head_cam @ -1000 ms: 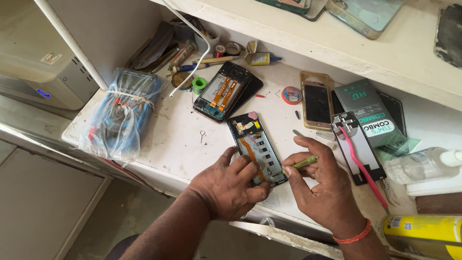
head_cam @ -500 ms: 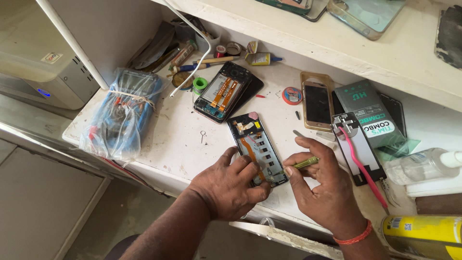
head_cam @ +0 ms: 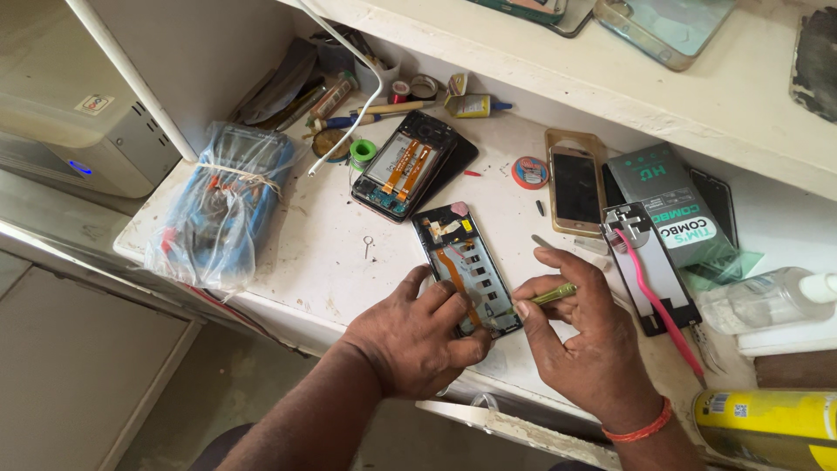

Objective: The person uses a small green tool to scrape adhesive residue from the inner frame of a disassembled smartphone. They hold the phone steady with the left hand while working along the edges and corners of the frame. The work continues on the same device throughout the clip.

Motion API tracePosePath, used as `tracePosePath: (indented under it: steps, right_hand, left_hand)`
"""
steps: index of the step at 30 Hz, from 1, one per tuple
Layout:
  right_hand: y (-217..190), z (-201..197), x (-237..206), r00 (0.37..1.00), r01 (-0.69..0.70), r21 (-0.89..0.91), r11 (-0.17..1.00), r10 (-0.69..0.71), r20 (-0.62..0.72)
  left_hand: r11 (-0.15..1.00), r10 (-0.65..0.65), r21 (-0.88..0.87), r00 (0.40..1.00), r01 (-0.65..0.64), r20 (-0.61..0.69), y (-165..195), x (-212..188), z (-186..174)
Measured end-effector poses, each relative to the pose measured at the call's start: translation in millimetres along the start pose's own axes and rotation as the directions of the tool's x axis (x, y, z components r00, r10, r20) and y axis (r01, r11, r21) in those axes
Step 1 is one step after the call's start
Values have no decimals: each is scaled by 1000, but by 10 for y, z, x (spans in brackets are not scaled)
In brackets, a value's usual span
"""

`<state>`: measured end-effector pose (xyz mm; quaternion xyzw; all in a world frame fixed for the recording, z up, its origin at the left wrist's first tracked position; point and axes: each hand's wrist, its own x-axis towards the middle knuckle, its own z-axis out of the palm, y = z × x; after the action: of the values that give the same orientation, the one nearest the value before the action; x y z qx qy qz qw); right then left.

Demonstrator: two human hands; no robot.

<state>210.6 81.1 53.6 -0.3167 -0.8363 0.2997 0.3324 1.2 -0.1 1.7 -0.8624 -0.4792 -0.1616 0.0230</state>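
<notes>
A person's left hand point(head_cam: 417, 336) pressed down on the near end of an opened phone point(head_cam: 466, 269) lying on the white bench point(head_cam: 323, 253), fingers spread flat rather than closed around it, while the right hand point(head_cam: 580, 336) kept its grip pinched tight on a small yellow-green tool point(head_cam: 547, 297) whose tip met the phone's lower edge. Because the orange ribbon cable point(head_cam: 453, 266) ran bare just beside that tip, a slip could likely have nicked it. A second opened phone point(head_cam: 403, 166) lay farther back.
</notes>
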Motion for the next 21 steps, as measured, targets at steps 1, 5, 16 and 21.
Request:
tracePosePath:
  steps: [1,5,16,21]
  right_hand:
    - [-1,-1,0,1000,-1,-5,1000,1,0]
    - [-6,-2,-7,1000,-5,-19,1000,5,1]
    - [-37,-3,-6,1000,15,-43,999,-14,11]
    - [-30,-4,5,997,76,-102,992,-72,39]
  left_hand:
    - [1000,-2,-7,1000,2,5,0,2,0]
    - [1000,-5,-16,1000,5,11,-2,5,-1]
    - [1000,9,-6,1000,-9,-12,-6,-2,2]
    - [1000,17,-7,999,-18,-38,-10,-12,7]
